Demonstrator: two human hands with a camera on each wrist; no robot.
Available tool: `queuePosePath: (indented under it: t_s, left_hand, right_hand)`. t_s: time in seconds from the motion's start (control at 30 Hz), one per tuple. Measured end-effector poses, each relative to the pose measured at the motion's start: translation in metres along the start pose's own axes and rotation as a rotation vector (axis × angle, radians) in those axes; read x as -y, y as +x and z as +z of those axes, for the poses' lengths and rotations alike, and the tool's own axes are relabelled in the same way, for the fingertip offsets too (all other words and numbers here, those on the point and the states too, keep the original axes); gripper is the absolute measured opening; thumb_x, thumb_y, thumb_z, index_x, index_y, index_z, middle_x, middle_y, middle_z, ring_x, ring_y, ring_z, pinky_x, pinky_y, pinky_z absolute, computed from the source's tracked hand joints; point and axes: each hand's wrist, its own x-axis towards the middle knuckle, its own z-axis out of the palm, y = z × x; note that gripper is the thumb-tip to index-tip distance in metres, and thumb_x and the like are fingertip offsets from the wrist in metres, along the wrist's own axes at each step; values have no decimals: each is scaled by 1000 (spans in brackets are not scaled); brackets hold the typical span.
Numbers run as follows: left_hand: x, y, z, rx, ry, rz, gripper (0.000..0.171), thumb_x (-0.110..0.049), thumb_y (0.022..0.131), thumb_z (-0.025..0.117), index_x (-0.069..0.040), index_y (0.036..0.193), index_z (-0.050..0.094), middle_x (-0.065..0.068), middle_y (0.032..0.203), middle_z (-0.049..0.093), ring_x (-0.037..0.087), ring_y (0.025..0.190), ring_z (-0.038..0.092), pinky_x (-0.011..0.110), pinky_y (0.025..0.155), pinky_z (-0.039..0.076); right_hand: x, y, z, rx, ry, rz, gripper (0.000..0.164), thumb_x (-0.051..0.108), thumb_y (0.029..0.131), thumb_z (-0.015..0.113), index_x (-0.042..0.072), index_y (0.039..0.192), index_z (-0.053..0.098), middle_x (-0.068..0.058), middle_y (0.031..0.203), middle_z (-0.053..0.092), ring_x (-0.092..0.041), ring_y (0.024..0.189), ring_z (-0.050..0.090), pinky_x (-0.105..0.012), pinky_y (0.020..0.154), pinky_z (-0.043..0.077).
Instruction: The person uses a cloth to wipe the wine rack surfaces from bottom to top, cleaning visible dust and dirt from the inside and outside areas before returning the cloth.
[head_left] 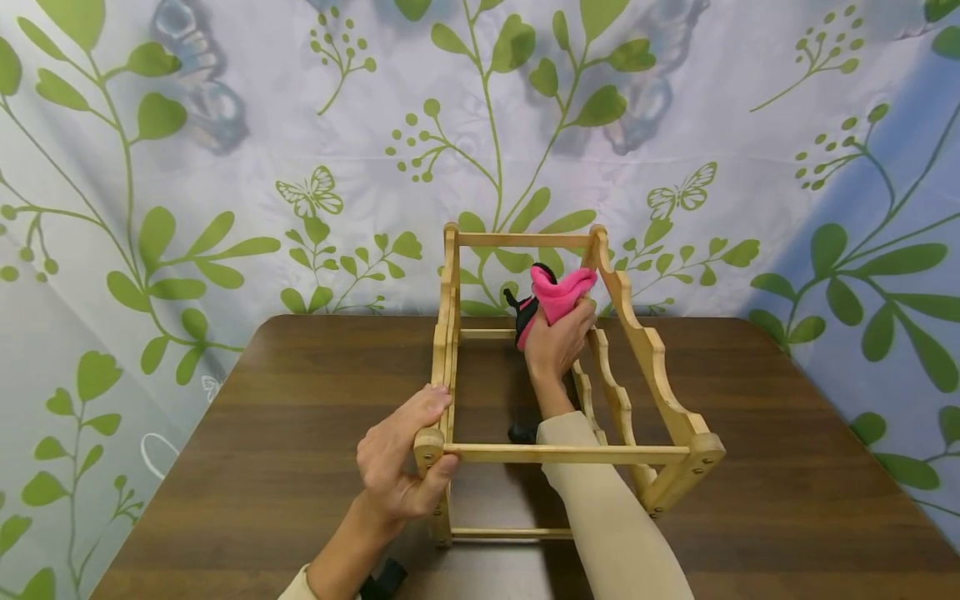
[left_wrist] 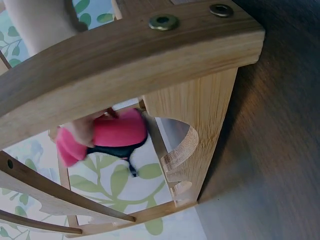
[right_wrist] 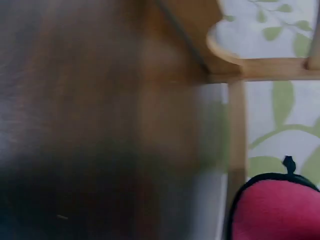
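Observation:
A light wooden rack with scalloped side rails [head_left: 641,329] stands on the table, several pieces of its frame joined by metal fasteners. My left hand [head_left: 401,454] grips its near left corner, thumb on the front crossbar and fingers over the left rail. Inside the frame, toward the far end, my right hand [head_left: 557,337] holds a bright pink cloth [head_left: 561,292] with black edging and a small black tab. The left wrist view shows that pink cloth [left_wrist: 122,130] below a rail, partly covered by the right hand. Only its rounded black-edged end [right_wrist: 280,210] appears in the right wrist view.
The dark brown wooden table [head_left: 300,433] extends around the rack on both sides. Behind it hangs a pale curtain [head_left: 360,167] printed with green leaves and butterflies. The front crossbar [head_left: 570,454] passes above my right forearm.

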Motion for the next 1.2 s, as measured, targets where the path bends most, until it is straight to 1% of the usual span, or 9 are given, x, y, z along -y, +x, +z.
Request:
queuePosePath:
  t_s: [0.1,0.17,0.37,0.53,0.6,0.73,0.93,1.07,1.2]
  left_hand:
    - [0,1,1,-1,-7,-1,38,-21,94,64,16,88,63,26,87,69,36,83,70,39,85,57]
    - [-1,1,1,-1,-9,-1,38,-21,94,64,16,89,63,26,86,69,36,83,70,39,85,57]
    - [-1,3,1,-7,-12,-2,38,-22,94,63,16,90,63,26,85,68,35,82,70,39,84,57]
    - [-2,2,1,-10,-11,-7,38,-22,95,63,16,91,63,26,86,69,35,83,70,39,85,57]
    - [-2,2,1,-14,-12,-9,38,-22,94,64,16,91,64,26,86,69,35,83,71,39,85,57]
    - [-3,2,1,-14,-19,-13,37,-21,94,64,16,91,64,26,87,69,34,85,71,39,86,56]
    - [-3,3,1,-10,-27,-18,38,-21,94,64,16,91,64,26,86,69,34,84,70,39,86,56]
    - [-3,4,1,-8,-34,-24,37,-21,94,64,16,92,64,26,87,69,34,85,70,39,87,56]
    - [-2,2,0,-13,-36,-34,38,-22,94,64,16,92,64,26,87,69,34,86,70,39,88,55]
  right_hand:
    - [-12,-6,3,58,-86,-6,37,17,92,63,1,120,46,-21,115,48,-46,94,53,-57,81,45]
    - [-18,-9,5,107,-114,-18,36,18,96,59,1,123,44,-22,118,48,-48,96,53,-59,81,45]
    - [-36,-21,9,275,-101,-53,41,13,101,51,0,137,34,-25,128,47,-46,114,50,-58,93,43]
    - [-47,-28,13,243,-22,-66,47,7,99,54,-3,140,33,-28,131,44,-45,122,45,-54,103,37]
    - [-47,-30,15,217,6,-42,48,7,98,55,-3,140,34,-28,133,42,-43,126,42,-52,105,35]
    - [-42,-32,16,192,57,74,51,12,99,56,1,143,33,-26,139,37,-39,130,36,-51,107,34]
    - [-33,-32,14,210,142,224,56,18,99,58,5,146,31,-26,134,35,-38,125,35,-48,107,34]
    - [-33,-34,13,249,166,272,58,16,97,59,4,146,30,-28,132,37,-38,125,36,-47,108,32]
    - [-34,-35,13,304,169,275,60,15,97,59,4,147,28,-28,134,37,-38,129,35,-46,111,29]
